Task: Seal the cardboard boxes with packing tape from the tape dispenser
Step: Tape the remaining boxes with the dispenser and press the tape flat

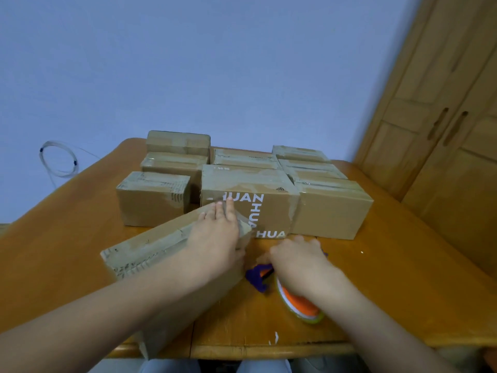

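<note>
Almost done: one box is being taped.
Left hand (215,232), fingers flat, is pressing the near box (150,254); right hand (298,261) is gripping the tape dispenser (295,300); taped boxes (330,205) are sitting behind.

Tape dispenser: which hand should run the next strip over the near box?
Right. The right hand already grips the tape dispenser beside the near box; the left hand lies flat on its top, steadying it.

bench, wall, wardrobe and a loop of tubing
an orange-brown wooden bench (376,278) with small white flecks near its front edge stands against a pale blue wall (215,63); a light wooden wardrobe (443,130) with two slot handles rises at right; a coil of clear tubing (57,160) hangs at the wall, left
</note>
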The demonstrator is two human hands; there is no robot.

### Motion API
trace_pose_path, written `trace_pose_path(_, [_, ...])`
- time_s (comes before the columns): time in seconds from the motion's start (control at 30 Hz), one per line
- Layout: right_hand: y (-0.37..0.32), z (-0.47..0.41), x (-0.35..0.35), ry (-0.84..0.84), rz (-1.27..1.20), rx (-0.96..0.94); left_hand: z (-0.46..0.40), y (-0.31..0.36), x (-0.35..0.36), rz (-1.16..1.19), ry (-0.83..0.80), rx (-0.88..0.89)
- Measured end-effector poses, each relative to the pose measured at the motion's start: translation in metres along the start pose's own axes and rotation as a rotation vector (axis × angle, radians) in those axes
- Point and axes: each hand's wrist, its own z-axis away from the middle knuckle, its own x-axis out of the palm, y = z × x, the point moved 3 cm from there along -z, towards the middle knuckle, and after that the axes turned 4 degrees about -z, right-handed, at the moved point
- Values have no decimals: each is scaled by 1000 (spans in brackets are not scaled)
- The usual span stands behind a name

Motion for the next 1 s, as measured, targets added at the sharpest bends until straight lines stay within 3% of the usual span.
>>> trace_pose_path(0.13, [58,8,-3,83,-167,-4,2,1,-1,5,5,45])
trace_pose_path(0.4, [104,-21,64,51,-931,-82,21,-10,-4,-8,10,362])
trace_pose_path(0.53, [119,-36,83,106,-1010,-5,20,-27,-6,14,-80,438])
trace_pose_path(0.7, [127,-38,85,154,-776,87,23,-49,-3,124,-153,486])
trace_pose_path(0.77, [117,-30,76,331,-711,88,26,-54,-5,233,-174,505])
trace_pose_path(0.87, [75,-9,55,690,-904,-62,24,-60,-13,443,-61,462])
trace_pose_path(1.0, [6,-2,48,896,-950,-360,12,-65,-7,529,32,324])
